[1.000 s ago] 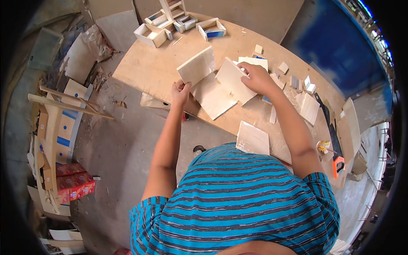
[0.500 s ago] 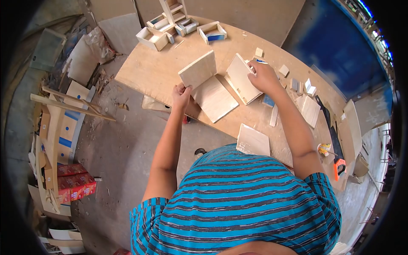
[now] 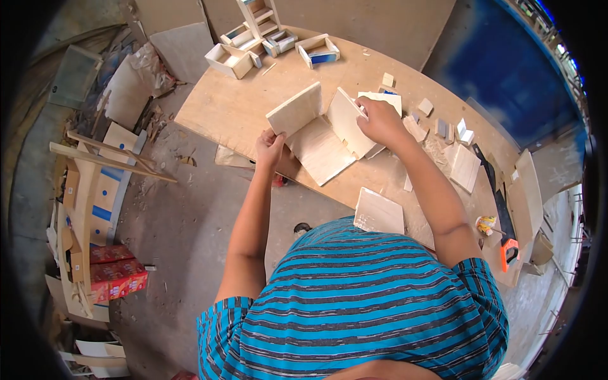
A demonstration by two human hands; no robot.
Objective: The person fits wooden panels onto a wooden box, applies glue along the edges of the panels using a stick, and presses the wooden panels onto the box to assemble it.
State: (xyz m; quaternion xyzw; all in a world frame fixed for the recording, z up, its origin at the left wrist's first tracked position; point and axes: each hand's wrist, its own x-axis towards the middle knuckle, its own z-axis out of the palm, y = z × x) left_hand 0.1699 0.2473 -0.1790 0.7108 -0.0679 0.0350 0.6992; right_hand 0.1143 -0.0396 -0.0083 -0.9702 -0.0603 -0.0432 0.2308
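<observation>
My left hand (image 3: 270,147) pinches the near lower corner of an upright wooden panel (image 3: 296,109). That panel stands along the left edge of a flat wooden board (image 3: 320,152) lying on the table. On the other side, my right hand (image 3: 381,120) grips the upper edge of a second wooden panel (image 3: 349,124), which leans upright at the flat board's right edge. Small notches show along this panel's lower edge. Whether the panels are fixed to the board I cannot tell. A loose square wooden piece (image 3: 379,211) rests at the table's near edge, by my body.
Small wooden boxes (image 3: 229,61) and an open frame (image 3: 318,50) stand at the table's far left. Several wood blocks (image 3: 425,106) and a flat offcut (image 3: 465,168) lie to the right, near an orange-handled saw (image 3: 508,252). Red cartons (image 3: 118,273) sit on the floor at left.
My right hand has moved left with its panel, bringing it against the flat board's right edge. A pale flat piece behind it has come into view. My left hand stays on its panel.
</observation>
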